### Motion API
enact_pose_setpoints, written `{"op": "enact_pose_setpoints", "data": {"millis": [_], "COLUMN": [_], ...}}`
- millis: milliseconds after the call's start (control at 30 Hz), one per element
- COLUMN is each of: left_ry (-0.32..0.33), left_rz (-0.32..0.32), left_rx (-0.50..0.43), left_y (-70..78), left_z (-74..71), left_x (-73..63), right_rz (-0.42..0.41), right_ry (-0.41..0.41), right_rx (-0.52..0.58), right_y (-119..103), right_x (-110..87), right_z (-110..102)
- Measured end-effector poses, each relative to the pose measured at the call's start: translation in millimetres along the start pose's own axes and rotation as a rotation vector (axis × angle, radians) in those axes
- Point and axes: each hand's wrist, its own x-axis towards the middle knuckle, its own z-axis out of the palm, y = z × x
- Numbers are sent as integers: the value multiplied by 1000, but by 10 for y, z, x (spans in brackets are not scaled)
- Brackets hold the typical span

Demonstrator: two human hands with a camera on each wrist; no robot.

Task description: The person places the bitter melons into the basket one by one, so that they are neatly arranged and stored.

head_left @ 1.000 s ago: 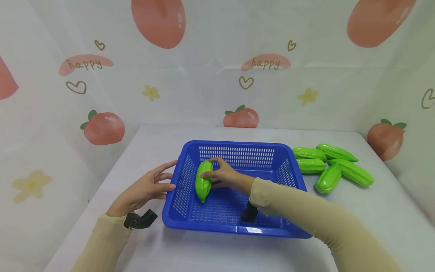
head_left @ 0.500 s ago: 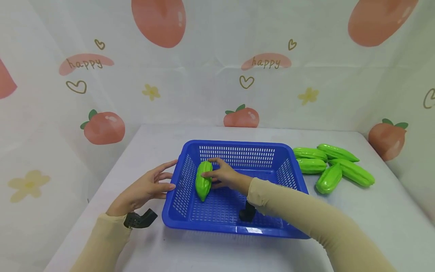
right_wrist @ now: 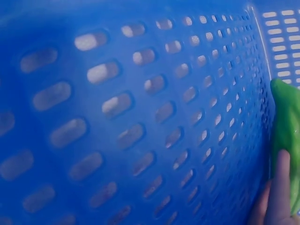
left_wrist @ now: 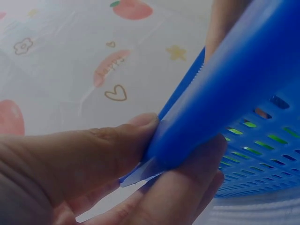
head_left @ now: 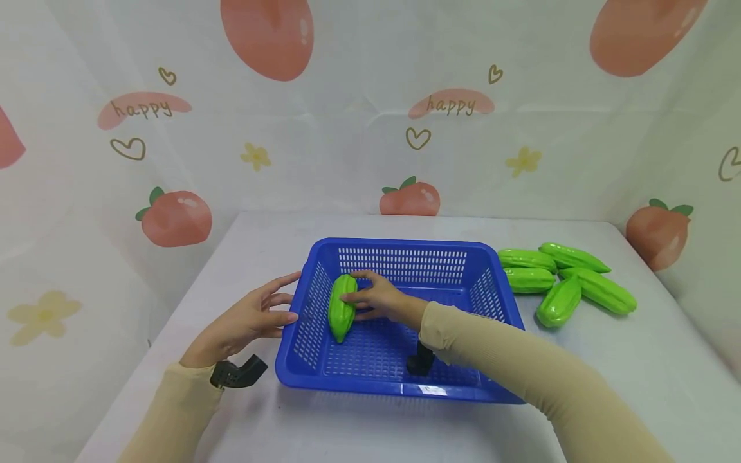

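Basket (head_left: 405,389), blue plastic, perforated walls, one; stands on the white surface (head_left: 359,437). Clock positions below read from its centre in the head view.

Ridged vegetable (head_left: 340,318), glossy green, one; inside the basket at 9 o'clock, near that wall, pointed end toward 6 o'clock. Contact with the basket floor cannot be told.

Right hand (head_left: 383,299): forearm crosses the rim at 4 o'clock; fingers part-closed, bent about the ridged vegetable on its 3 o'clock side, thumb on its upper face, holding it.

Left hand (head_left: 249,321): outside at 9 o'clock; thumb and fingers nearly closed, pinching the basket rim between them.

Loose vegetables (head_left: 599,291), green, five; grouped on the surface outside, between 2 and 3 o'clock.

Backdrop (head_left: 341,141), white, printed with fruit, hearts, flowers; beyond, at 12 o'clock.

Sleeves (head_left: 170,418), beige, two.
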Motion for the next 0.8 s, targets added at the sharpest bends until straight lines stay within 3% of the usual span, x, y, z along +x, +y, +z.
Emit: {"op": "enact_pose_setpoints", "data": {"millis": [333,800], "left_ry": [-4,-33], "left_rz": [-7,13], "left_rx": [-8,-38], "left_y": [-17,-13], "left_z": [-2,-19], "left_x": [14,8], "right_rz": [-19,-17], "right_ry": [-70,-18], "right_rx": [49,-153], "right_y": [28,13], "right_x": [7,-8], "right_z": [-23,-23]}}
